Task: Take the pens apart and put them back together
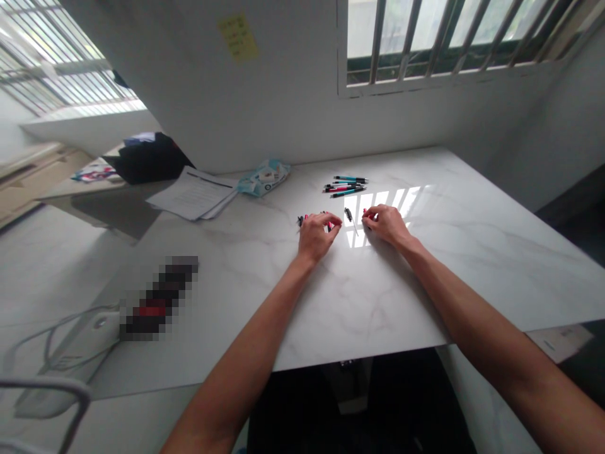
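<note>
Two hands rest on the white marble table (472,252) in the head view, both arms reaching out toward twelve o'clock. The left hand (317,234) has its fingers curled around a pink pen part (328,222); a red-pink stretch shows past the fingertips and a dark end (300,221) pokes out at the hand's nine o'clock, so the part's long axis runs roughly nine to three. The right hand (386,224) is pinched shut on a small pink piece (366,215) at its fingertips, which point toward nine o'clock.

Between the two hands, touching neither, lies a thin dark refill with its spring (350,217), long axis running from about eleven to five o'clock. It sits just beside the right fingertips, at their nine o'clock, and a little farther from the left hand, at its two o'clock; the right hand is the nearer.

At twelve o'clock from the hands, well apart, lies a cluster of teal and pink pens (347,185), all aligned nine to three. Papers (193,194) and a blue packet (263,177) lie at ten o'clock.
</note>
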`<state>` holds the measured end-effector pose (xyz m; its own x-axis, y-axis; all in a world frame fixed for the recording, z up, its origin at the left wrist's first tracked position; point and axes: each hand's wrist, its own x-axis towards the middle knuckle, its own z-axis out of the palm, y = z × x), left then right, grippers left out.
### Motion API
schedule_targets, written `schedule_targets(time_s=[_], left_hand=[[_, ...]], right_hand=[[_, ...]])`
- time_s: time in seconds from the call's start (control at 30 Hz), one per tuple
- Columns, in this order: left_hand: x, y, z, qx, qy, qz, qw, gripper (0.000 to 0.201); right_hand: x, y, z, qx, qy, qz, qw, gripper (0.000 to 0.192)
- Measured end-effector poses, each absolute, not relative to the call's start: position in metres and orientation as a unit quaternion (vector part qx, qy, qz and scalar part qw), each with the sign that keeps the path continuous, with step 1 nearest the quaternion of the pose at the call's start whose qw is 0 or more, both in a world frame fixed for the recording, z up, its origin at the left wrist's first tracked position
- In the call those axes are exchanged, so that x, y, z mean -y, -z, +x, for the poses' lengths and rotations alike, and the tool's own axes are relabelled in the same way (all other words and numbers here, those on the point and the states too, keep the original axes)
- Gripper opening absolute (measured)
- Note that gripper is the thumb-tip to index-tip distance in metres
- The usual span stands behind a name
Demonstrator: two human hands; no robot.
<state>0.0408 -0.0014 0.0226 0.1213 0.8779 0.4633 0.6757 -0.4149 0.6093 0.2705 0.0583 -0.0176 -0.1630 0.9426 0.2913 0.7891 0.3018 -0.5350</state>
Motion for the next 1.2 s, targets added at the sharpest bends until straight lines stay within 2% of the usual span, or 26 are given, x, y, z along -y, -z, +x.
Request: schedule_targets(time_s=[0.27,0.43,0.8,1.2], left_hand=[[-0.011,-0.029,0.056,-0.579,-0.226,0.781,0.063,0.015],[-0.021,-0.024,0.068,-0.579,-0.168,0.798,0.019,0.016],[-0.037,-0.019,0.074,-0.581,-0.193,0.790,0.024,0.016],[-0.022,-0.026,0.062,-0.577,-0.219,0.787,-0.001,0.023]], right_hand=[[-0.054,0.012,0.262,0.737,-0.138,-0.593,0.294,0.020],[-0.054,0.010,0.258,0.734,-0.144,-0.596,0.292,0.020],[-0.059,0.020,0.253,0.734,-0.196,-0.546,0.353,0.030],[-0.060,0.022,0.252,0.728,-0.221,-0.540,0.360,0.023]])
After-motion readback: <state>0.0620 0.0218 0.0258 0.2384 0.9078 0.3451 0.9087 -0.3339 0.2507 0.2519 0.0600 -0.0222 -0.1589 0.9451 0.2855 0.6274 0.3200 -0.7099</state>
